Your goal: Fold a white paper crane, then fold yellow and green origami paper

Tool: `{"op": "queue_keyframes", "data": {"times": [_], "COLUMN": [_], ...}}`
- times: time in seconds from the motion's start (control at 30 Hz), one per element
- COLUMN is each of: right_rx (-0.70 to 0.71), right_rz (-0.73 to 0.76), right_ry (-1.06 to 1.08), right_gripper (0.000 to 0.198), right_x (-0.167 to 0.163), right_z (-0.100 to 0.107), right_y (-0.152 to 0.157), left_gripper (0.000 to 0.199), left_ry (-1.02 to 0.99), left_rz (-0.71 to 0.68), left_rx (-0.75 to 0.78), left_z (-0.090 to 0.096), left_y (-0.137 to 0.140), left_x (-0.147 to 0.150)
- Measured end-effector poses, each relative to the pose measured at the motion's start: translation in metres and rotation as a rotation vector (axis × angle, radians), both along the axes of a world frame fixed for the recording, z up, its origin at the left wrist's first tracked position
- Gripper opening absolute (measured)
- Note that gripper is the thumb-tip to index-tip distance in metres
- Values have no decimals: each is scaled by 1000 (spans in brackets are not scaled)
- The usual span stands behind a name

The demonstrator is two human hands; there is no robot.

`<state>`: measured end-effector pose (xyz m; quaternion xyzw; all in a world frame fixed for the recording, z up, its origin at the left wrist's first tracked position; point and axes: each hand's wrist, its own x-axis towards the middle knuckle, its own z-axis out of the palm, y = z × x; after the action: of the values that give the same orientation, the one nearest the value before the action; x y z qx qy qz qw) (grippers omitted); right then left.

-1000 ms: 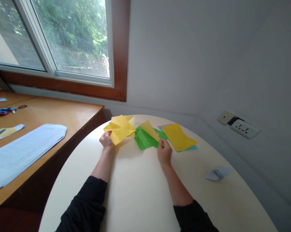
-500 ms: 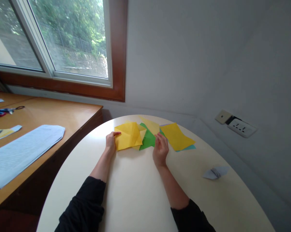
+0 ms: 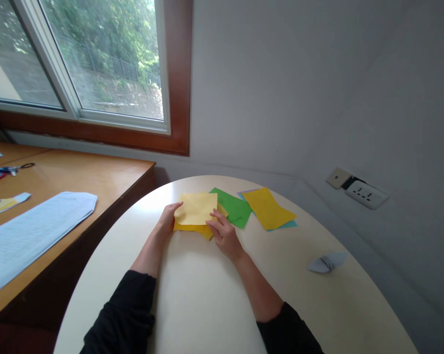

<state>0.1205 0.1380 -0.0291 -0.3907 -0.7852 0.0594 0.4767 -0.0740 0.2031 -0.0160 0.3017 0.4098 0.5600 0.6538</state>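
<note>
A pale yellow sheet of paper [image 3: 196, 208] lies over deeper yellow paper [image 3: 192, 228], both held up between my hands. My left hand [image 3: 168, 216] grips the left edge of these yellow sheets, thumb on top. At the right edge, the fingers of my right hand [image 3: 223, 232] pinch the pale sheet. Behind my right hand a green sheet [image 3: 231, 206] rests on the round table. Farther right lies a yellow sheet [image 3: 269, 209], with blue paper [image 3: 287, 224] showing beneath it. How many sheets my left hand holds is hidden.
The round cream table [image 3: 203, 295] stands beside a wooden desk [image 3: 107, 164]. A folded white paper [image 3: 327, 263] sits at the right of the table. On the desk are white printed sheets [image 3: 44, 231] and scissors [image 3: 8, 171]. A wall socket [image 3: 366, 192] is at right.
My right hand has moved left with the pale yellow sheet, laying it over the yellow paper in my left hand. More of the green sheet is now uncovered.
</note>
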Motion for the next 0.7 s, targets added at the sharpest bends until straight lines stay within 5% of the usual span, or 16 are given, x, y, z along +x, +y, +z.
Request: {"op": "queue_keyframes", "data": {"times": [0.33, 0.6, 0.7], "right_rx": [35, -272, -343], "right_rz": [-288, -233, -259], "right_ry": [93, -252, -274], "right_gripper": [24, 70, 70], "right_x": [19, 4, 4], "right_z": [-1, -6, -10], "right_y": [8, 11, 13], "left_gripper": [12, 46, 68], "left_ry": [-67, -117, -99], "left_rz": [380, 576, 608], "left_rx": [56, 76, 55], "left_z": [-15, -17, -17], "left_y": [20, 25, 24], "left_x": [-19, -20, -19]}}
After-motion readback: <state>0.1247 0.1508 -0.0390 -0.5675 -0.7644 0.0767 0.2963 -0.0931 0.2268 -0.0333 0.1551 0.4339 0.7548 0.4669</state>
